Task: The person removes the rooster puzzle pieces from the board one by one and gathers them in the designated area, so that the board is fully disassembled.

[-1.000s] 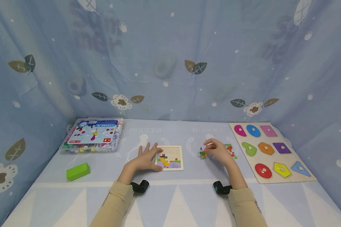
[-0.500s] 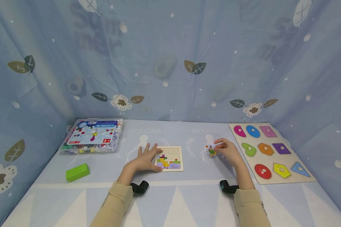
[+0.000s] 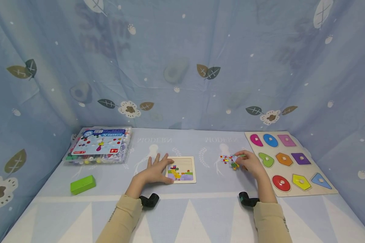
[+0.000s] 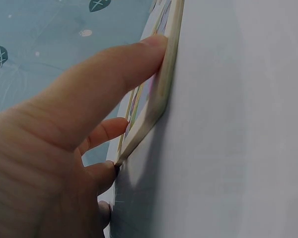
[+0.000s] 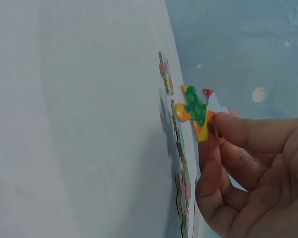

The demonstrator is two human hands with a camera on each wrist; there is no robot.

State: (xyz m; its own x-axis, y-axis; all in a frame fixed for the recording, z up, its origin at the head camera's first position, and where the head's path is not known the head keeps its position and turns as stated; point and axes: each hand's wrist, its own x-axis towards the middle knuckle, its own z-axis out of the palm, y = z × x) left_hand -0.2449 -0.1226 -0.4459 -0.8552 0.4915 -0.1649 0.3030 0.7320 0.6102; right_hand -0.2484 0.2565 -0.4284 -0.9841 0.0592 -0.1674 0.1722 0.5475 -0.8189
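Left hand: spread wide, touching the puzzle tray's left side.
Puzzle tray: at centre, near part filled, far part bare.
Right hand: narrow, pinching a green-and-yellow jigsaw piece.
Jigsaw piece: tilted, raised, at right.
Loose pieces: just beyond.
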